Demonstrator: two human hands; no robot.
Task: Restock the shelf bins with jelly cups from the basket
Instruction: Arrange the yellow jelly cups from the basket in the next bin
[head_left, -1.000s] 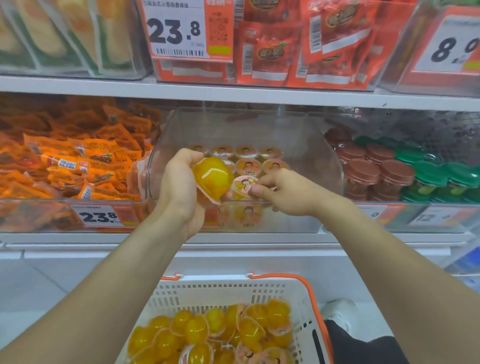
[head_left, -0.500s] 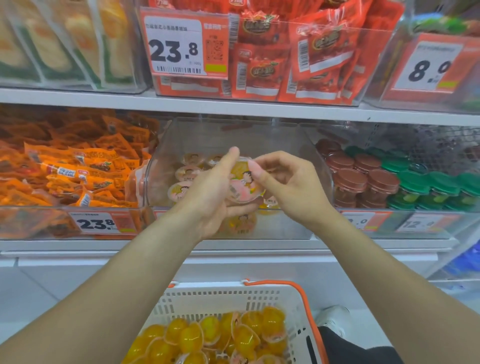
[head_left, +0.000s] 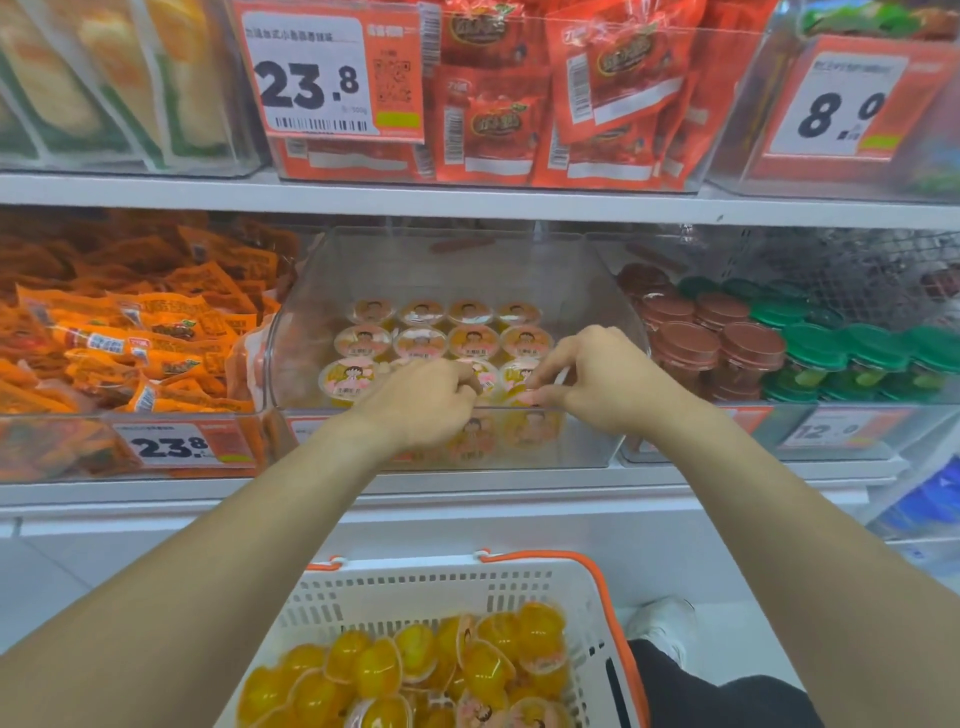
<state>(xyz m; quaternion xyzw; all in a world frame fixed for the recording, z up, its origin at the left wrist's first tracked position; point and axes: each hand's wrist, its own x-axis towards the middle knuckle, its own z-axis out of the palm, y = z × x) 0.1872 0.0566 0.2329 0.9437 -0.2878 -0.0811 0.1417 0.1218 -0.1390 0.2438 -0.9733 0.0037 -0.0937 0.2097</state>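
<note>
A clear shelf bin (head_left: 587, 291) on the middle shelf holds rows of jelly cups (head_left: 421, 340) with cartoon lids up. Both my hands reach over its front wall into the front row. My left hand (head_left: 423, 402) has its fingers curled down on a jelly cup (head_left: 485, 379) with a pink lid, mostly hidden under the hand. My right hand (head_left: 602, 379) pinches the rim of the jelly cup (head_left: 522, 392) next to it, at the front right. Below, a white basket (head_left: 597, 608) with orange handles holds several yellow jelly cups (head_left: 415, 670) in a loose pile.
Left of the bin lies a bin of orange snack packets (head_left: 145, 343). To the right stand brown-lidded cups (head_left: 722, 343) and green-lidded cups (head_left: 852, 353). The upper shelf (head_left: 467, 205) hangs close above with red packets (head_left: 597, 93). A shoe (head_left: 660, 623) is beside the basket.
Both hands have gone down from above the bin into its front row, carrying their cups along. The cup that my left hand held bottom-up now sits lid-up among the others.
</note>
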